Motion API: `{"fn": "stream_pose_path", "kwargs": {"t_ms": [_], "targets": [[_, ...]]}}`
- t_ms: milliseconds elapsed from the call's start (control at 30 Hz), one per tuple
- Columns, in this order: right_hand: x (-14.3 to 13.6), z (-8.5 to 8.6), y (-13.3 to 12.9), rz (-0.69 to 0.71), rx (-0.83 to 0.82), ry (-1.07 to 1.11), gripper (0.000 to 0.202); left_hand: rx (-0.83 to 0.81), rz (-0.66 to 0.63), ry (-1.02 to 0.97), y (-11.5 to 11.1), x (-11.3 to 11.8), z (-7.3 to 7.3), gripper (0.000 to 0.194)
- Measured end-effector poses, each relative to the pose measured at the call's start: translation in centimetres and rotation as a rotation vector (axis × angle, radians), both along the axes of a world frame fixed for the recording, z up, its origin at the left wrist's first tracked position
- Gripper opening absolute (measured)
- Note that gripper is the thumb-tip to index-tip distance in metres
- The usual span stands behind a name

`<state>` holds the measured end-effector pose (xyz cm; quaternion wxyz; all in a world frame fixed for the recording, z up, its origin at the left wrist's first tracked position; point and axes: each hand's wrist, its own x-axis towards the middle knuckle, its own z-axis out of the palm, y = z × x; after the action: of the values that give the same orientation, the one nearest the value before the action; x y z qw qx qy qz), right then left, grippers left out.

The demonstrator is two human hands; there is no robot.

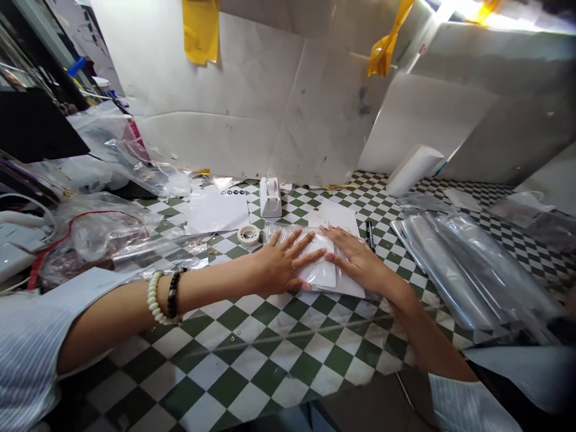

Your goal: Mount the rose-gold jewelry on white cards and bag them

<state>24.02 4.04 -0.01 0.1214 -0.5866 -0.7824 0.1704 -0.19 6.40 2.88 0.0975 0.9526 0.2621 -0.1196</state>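
Note:
Both my hands lie on a clear plastic packet with white card-like pieces inside or under the film, at the middle of the checkered table. My left hand is spread over the packet's left part, palm down. On its upper right part rests my right hand, fingers extended toward the left one. The fingers of the two hands come close to each other over the white pieces. A roll of tape lies just left of the packet, and a black marker is just right of it.
A white tape dispenser stands behind the packet, beside a white paper sheet. Clear plastic sleeves are stacked at the right. Crumpled plastic bags fill the left. Small metal rings lie on the checkered table.

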Motion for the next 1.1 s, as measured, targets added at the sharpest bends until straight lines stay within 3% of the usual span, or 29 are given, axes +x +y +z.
{"fn": "stream_pose_path", "kwargs": {"t_ms": [133,233,367,467,567,667,733,833,900,933,1000,1100], "targets": [[0.2,0.3,0.1,-0.134,0.124,0.036,0.068,-0.01,0.016,0.025,0.0,0.5,1.9,0.071],[0.8,1.5,0.0,-0.214,0.2,0.076,0.063,0.009,-0.006,-0.111,1.5,0.2,2.6,0.085],[1.6,2.8,-1.2,-0.209,0.149,0.077,0.061,-0.022,0.017,-0.164,2.2,-0.1,2.0,0.114],[1.5,2.3,-2.7,-0.175,0.126,0.071,0.062,-0.083,0.003,-0.105,0.4,-0.2,0.9,0.111],[0.3,1.0,-4.9,-0.168,0.161,0.112,0.051,-0.093,0.026,-0.106,-0.8,-0.4,1.4,0.099],[-3.4,0.3,-7.9,-0.273,0.312,0.187,0.048,-0.136,0.03,-0.143,0.4,-0.4,4.2,0.058],[-7.9,0.3,-10.0,-0.277,0.402,0.269,0.043,-0.108,0.037,-0.23,1.8,0.2,6.9,0.049],[-16.8,-0.2,-12.1,0.008,0.339,0.367,0.034,-0.006,0.035,-0.382,2.7,1.9,10.6,0.042],[-22.3,-1.2,-12.0,0.258,0.157,0.339,0.046,0.041,0.001,-0.449,2.1,3.1,12.2,0.041],[-24.3,-1.8,-11.6,0.296,0.061,0.28,0.053,0.06,-0.016,-0.467,1.6,3.5,12.8,0.041],[-26.8,-2.9,-10.7,0.315,-0.015,0.22,0.062,0.091,-0.035,-0.47,0.5,4.0,13.7,0.041],[-27.4,-3.7,-9.8,0.305,-0.042,0.195,0.061,0.132,-0.028,-0.453,-0.7,3.4,14.9,0.04]]}}
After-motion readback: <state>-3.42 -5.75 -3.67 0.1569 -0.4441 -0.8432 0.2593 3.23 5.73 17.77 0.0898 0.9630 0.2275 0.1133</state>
